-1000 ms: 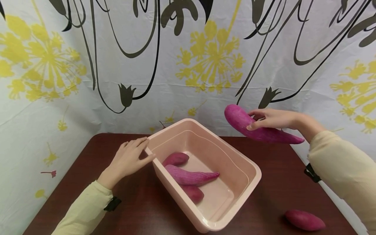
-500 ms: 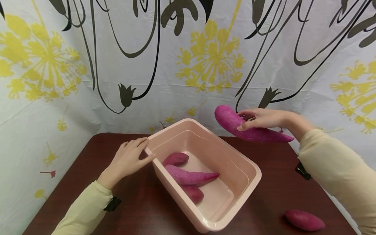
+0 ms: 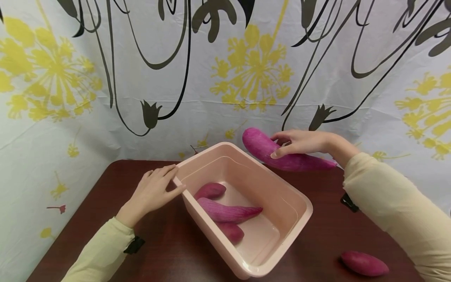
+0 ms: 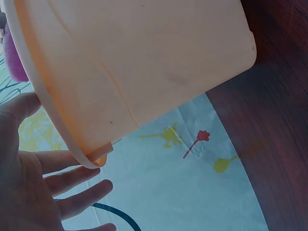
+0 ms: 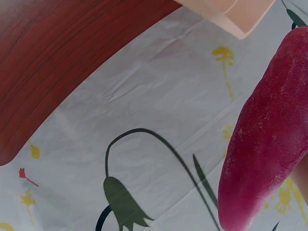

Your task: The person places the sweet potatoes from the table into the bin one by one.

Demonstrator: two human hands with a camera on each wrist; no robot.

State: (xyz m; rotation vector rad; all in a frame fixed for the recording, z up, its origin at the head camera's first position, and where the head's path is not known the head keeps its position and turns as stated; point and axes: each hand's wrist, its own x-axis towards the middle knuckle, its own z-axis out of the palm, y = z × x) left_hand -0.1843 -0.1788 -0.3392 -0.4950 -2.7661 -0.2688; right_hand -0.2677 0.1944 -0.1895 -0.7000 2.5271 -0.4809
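Observation:
In the head view my right hand holds a long, magenta-purple sweet potato above the far right rim of a pink plastic basin. Its blunt end points left and its thin tip right. The right wrist view has this sweet potato large at the right edge, with the hand mostly out of view. My left hand rests on the basin's left corner. In the left wrist view its fingers are extended, with thumb and index finger at the rim. Inside the basin lie a long sweet potato and two smaller ones.
Another small sweet potato lies on the dark red-brown table, right of the basin. A white cloth with yellow and dark plant prints hangs behind the table and at its sides.
My right hand has carried the long sweet potato leftward, from beyond the basin's right side to its far right rim. My left hand and the basin have stayed in place.

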